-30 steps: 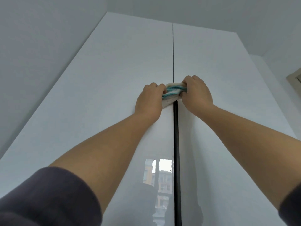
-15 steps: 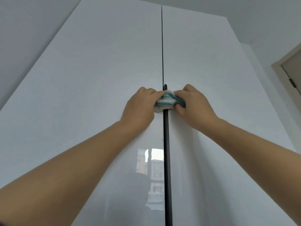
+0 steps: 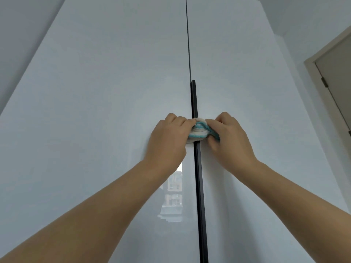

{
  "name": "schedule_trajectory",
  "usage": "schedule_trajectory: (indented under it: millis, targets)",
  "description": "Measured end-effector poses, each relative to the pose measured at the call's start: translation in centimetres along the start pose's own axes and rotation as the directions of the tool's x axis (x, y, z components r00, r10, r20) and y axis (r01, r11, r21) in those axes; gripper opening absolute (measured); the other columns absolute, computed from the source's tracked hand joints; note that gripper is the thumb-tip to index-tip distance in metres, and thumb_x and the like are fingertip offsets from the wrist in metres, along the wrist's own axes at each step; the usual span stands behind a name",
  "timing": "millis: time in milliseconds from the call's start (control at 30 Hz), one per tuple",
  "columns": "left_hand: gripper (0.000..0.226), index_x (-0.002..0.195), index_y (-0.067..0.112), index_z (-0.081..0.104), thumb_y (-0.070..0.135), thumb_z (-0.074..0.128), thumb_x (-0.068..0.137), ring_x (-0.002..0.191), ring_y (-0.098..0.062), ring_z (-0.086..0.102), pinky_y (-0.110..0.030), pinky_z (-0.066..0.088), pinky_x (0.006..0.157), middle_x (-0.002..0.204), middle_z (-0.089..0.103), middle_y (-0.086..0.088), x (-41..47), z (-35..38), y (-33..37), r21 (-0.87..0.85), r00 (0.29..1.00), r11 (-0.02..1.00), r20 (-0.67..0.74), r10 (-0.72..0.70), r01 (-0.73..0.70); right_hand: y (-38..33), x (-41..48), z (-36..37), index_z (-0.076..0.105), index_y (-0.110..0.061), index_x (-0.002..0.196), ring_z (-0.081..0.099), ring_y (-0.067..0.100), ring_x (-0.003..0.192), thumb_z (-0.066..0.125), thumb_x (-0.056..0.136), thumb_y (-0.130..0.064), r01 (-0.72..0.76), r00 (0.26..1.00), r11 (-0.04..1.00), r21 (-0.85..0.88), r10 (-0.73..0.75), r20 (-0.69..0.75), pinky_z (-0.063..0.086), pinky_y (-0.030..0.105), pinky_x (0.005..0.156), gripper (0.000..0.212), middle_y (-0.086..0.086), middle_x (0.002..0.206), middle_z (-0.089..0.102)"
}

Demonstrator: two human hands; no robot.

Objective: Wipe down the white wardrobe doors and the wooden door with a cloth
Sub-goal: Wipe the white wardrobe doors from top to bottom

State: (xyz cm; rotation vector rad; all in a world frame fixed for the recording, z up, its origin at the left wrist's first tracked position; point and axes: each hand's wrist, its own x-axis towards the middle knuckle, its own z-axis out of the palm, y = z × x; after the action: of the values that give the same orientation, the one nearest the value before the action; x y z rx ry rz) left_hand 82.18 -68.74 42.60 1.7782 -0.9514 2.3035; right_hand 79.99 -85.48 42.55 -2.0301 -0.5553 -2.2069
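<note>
Cloth of white terry with teal stripes (image 3: 197,130), a single piece bunched into a wad, sits pressed over the long black vertical handle strip (image 3: 199,186) a little below that strip's top end, on the seam where the two wardrobe doors meet. Two bare hands hold it, one on each side. The left hand (image 3: 168,143) has its fingers curled onto the cloth's left end, knuckles toward the camera, in front of the glossy white left wardrobe door (image 3: 98,103). The right hand (image 3: 231,143) clutches the cloth's right end with fingers folded in, a teal edge showing beneath them, in front of the glossy white right wardrobe door (image 3: 252,88). Both doors stand closed. Two bare forearms rise from the bottom corners of the view. There is one handle strip; above it the seam narrows to a thin dark line. Low on the left door, just beside the strip and under the left wrist, one bright window reflection (image 3: 173,196) shows pale buildings. To the left stands a plain grey-white wall (image 3: 22,38). At the far right, well apart from the hands, one cream door frame (image 3: 311,76) holds a pale beige room door (image 3: 340,59), with one small metal hinge (image 3: 324,82) on its edge.
</note>
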Motion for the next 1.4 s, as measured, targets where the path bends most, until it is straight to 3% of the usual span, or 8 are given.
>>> schedule_trajectory:
  millis: [200,300,400,533,767,1200,1300,1400]
  targets:
    - [0.056,0.105,0.01,0.068,-0.011,0.064,0.053,0.08,-0.027,0.061,-0.034,0.046,0.062,0.086,0.067,-0.001,-3.7,-1.0,1.5,-0.005,0.997,1.0,0.07,0.027,-0.027,-1.4,-4.7,-0.8,0.065,-0.014,0.092,0.044,0.02,0.074,0.058,0.08,-0.002,-0.024,0.998,1.0,0.001,0.024,0.05,0.04,0.032,0.056,0.018,-0.001,0.082,0.044]
    - [0.051,0.108,0.012,0.067,-0.002,0.046,0.063,0.083,-0.024,0.059,-0.029,0.036,0.067,0.09,0.066,0.001,-5.8,-1.5,2.1,-0.001,0.994,0.999,0.099,0.039,-0.039,-2.0,-7.0,-1.1,0.066,-0.016,0.094,0.045,0.02,0.073,0.06,0.079,-0.002,-0.043,0.997,0.999,-0.003,0.043,0.068,0.041,0.032,0.054,0.021,-0.002,0.082,0.045]
    - [0.052,0.11,0.013,0.065,0.006,0.033,0.07,0.085,-0.022,0.058,-0.029,0.037,0.069,0.094,0.066,0.002,-7.6,-1.9,3.0,-0.009,0.989,0.999,0.147,0.036,-0.035,-2.5,-8.9,-1.5,0.067,-0.018,0.099,0.046,0.02,0.072,0.062,0.079,-0.002,-0.057,0.994,0.998,-0.013,0.058,0.094,0.04,0.03,0.054,0.026,-0.003,0.082,0.046]
    - [0.049,0.115,0.015,0.064,0.004,0.04,0.073,0.09,-0.021,0.059,-0.031,0.043,0.074,0.1,0.065,0.004,-10.8,-2.5,4.3,-0.032,0.977,0.999,0.212,0.019,-0.012,-3.3,-12.1,-2.0,0.068,-0.02,0.105,0.047,0.02,0.07,0.066,0.076,-0.001,-0.066,0.99,0.998,-0.008,0.067,0.127,0.039,0.028,0.054,0.034,-0.003,0.081,0.047]
    - [0.05,0.119,0.014,0.064,0.009,0.034,0.078,0.094,-0.02,0.059,-0.033,0.045,0.079,0.107,0.066,0.005,-15.7,-4.2,6.8,-0.065,0.947,0.998,0.319,0.031,-0.011,-4.3,-17.9,-2.6,0.068,-0.017,0.107,0.046,0.019,0.069,0.068,0.074,0.0,-0.076,0.982,0.997,0.001,0.075,0.172,0.041,0.029,0.055,0.038,-0.002,0.082,0.049]
    - [0.045,0.123,0.01,0.065,0.002,0.043,0.083,0.103,-0.022,0.061,-0.031,0.042,0.091,0.116,0.066,0.0,-26.9,-6.2,10.8,-0.166,0.936,0.979,0.313,0.163,-0.115,-6.1,-29.2,-4.3,0.068,-0.017,0.109,0.049,0.021,0.07,0.07,0.069,-0.001,-0.061,0.955,0.997,0.038,0.047,0.294,0.043,0.035,0.056,0.043,0.001,0.085,0.054]
    - [0.046,0.122,0.01,0.066,0.004,0.029,0.095,0.103,-0.021,0.063,-0.033,0.045,0.088,0.116,0.067,0.0,-29.5,-7.0,11.8,-0.206,0.92,0.971,0.344,0.185,-0.118,-6.6,-32.2,-4.9,0.068,-0.017,0.109,0.05,0.021,0.07,0.073,0.067,-0.002,-0.064,0.935,0.996,0.054,0.041,0.352,0.044,0.035,0.055,0.044,0.001,0.085,0.055]
    - [0.042,0.121,0.01,0.066,0.005,0.031,0.098,0.103,-0.021,0.064,-0.036,0.05,0.083,0.118,0.067,-0.001,-31.9,-7.5,12.7,-0.243,0.907,0.961,0.361,0.218,-0.134,-7.0,-34.8,-5.3,0.069,-0.017,0.108,0.049,0.02,0.07,0.065,0.074,-0.009,-0.07,0.916,0.996,0.061,0.039,0.399,0.042,0.035,0.055,0.035,0.0,0.084,0.054]
